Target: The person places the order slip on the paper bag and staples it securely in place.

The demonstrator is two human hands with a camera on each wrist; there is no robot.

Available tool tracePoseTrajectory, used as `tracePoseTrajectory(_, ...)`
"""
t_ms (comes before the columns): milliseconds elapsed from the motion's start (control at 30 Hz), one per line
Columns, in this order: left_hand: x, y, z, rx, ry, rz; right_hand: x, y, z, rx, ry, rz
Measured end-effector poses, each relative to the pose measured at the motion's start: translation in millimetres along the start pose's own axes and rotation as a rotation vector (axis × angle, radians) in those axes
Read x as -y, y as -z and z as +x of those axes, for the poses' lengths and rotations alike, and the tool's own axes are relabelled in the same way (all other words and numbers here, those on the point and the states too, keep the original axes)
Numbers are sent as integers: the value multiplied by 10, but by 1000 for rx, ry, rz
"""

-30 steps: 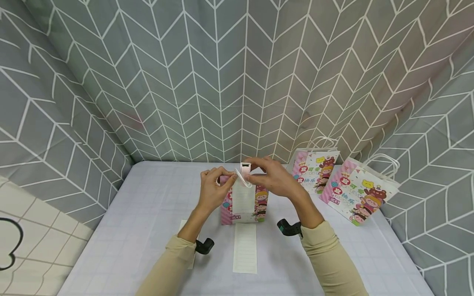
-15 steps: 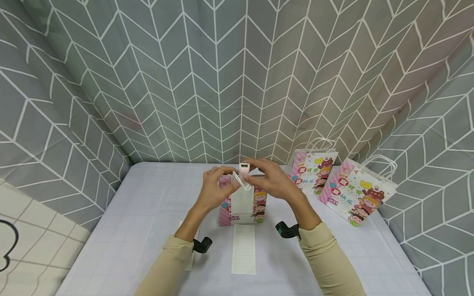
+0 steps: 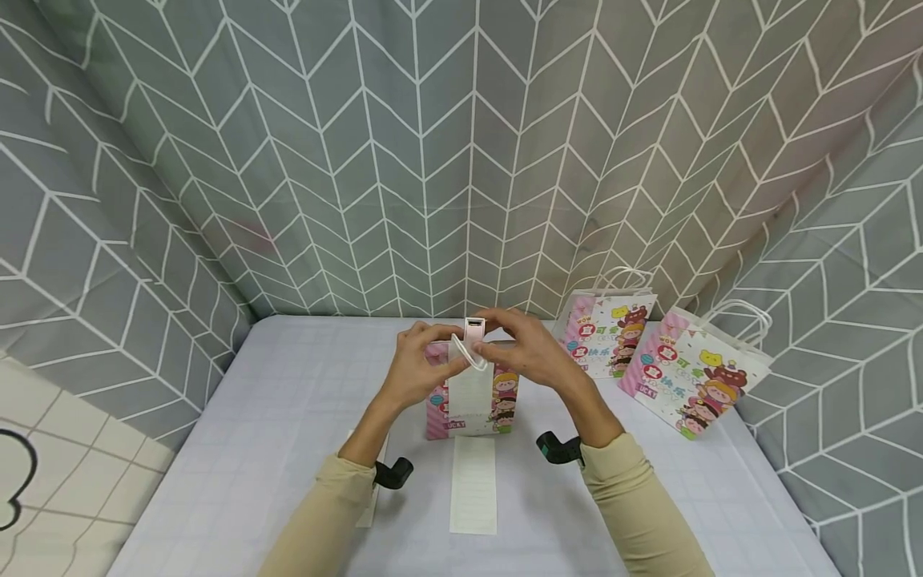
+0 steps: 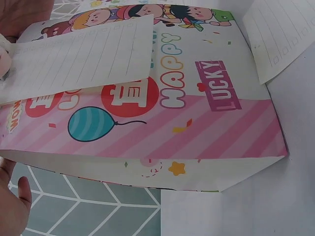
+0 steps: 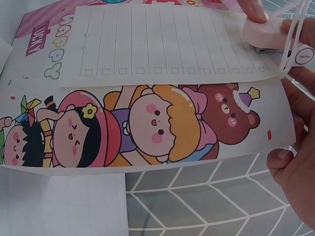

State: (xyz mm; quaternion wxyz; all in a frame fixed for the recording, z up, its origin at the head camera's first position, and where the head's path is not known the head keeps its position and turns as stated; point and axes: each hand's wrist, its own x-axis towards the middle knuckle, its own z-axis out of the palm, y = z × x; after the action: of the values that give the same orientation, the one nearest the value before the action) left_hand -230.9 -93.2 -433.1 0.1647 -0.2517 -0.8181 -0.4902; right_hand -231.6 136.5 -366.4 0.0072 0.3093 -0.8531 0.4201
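Note:
A pink stapler (image 3: 474,326) stands at the top edge of an upright cartoon-printed paper bag (image 3: 437,413). My right hand (image 3: 530,349) grips it from the right, thumb in front and fingers behind. From the left my left hand (image 3: 418,365) pinches in at the same spot; in the right wrist view its thumb rests on the stapler (image 5: 263,35). A lined paper strip (image 5: 162,46) hangs down the bag's front, its upper end under the stapler. The bag's white cord handle (image 3: 467,353) loops forward beside the stapler. Several fingers are hidden behind the bag.
Another lined strip (image 3: 473,485) lies on the white-covered table (image 3: 296,385) before the bag. One more strip (image 3: 368,513) is partly hidden under my left wrist. Two matching bags (image 3: 609,332) with white handles stand at the right, near the patterned curtain (image 3: 404,160).
My left hand has moved slightly in toward the stapler, from pinching by the cord handle to its side. The handle loop has shifted a little. My right hand keeps its grip.

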Motion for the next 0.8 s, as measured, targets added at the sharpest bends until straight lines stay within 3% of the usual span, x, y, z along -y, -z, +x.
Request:
tracePoseTrajectory(300, -15, -4, 8, -19, 9, 1, -1, -19, -6, 24, -50, -127)
tracePoseTrajectory(800, -20, -12, 4, -10, 29, 3, -72, -67, -15, -16, 11, -58)
